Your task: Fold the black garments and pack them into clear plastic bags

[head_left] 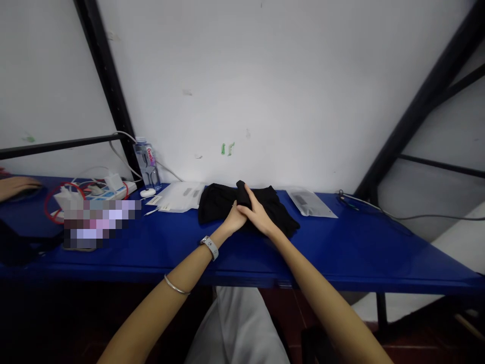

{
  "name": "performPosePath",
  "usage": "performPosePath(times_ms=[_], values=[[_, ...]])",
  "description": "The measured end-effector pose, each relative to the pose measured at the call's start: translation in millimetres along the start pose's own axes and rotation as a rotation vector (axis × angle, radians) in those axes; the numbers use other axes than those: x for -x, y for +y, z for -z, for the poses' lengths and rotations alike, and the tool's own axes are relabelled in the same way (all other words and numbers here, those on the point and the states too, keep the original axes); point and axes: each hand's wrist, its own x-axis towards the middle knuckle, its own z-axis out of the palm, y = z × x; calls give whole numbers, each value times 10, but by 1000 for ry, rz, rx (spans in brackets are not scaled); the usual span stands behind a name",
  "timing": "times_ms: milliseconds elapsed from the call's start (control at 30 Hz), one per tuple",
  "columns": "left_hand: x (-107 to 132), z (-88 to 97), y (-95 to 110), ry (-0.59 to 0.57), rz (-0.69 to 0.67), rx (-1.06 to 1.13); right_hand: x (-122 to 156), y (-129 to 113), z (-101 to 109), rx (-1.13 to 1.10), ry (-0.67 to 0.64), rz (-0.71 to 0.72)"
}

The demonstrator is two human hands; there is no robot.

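At twelve o'clock on the glossy blue tabletop (174,247), my right hand (258,211) clasps a rolled soft black fabric fold (243,195) over the crumpled black cloth (216,199); my left hand (235,218) meets it, fingers hidden, can't tell how closed. A loose grip could let the fold spring open; dragging towards three o'clock could shove the flat translucent plastic bag (317,205).

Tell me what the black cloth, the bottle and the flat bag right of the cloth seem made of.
Black cloth: soft fabric, matte; it folds loosely without shine. Weave or knit can't be told.
Bottle: likely clear plastic, glossy; see-through, with moulded contours.
Flat bag: probably thin plastic, frosted; its sheet looks milky.
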Motion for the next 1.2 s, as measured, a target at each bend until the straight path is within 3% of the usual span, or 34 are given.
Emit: performPosePath(times_ms=[67, 167, 267, 367, 467, 567, 733, 833, 1033, 1200], values=[[-6, 4, 4, 21, -38, -12, 19, 8, -23, 0, 38, -7], [-40, 37, -20, -23, -32, -121, 14, 72, -24, -118, 196, -84], [-66, 101, -37, -132, 18, -208, -23, 124, 27, -401, 295, -207], [-97, 221, -11, -161, 25, -217, -73, 124, 138, -763, 361, -464], [-183, 438, 21, 17, 36, -327, -117, 110, 274, -1047, 427, -622], [-291, 781, -2, 235, 84, -510, -140, 121, 373, -1192, 523, -606], [-318, 1450, -184, 364, 200, -779, -142, 158, 428, -1234, 534, -575], [-271, 1674, -314, 378, 289, -915, -130, 147, 441, -1203, 506, -643], [-233, 1676, -445, 400, 329, -1061, -101, 89, 403, -1179, 405, -680], [-164, 1725, -448, 444, 343, -1103, -90, 109, 341, -1190, 409, -686]])
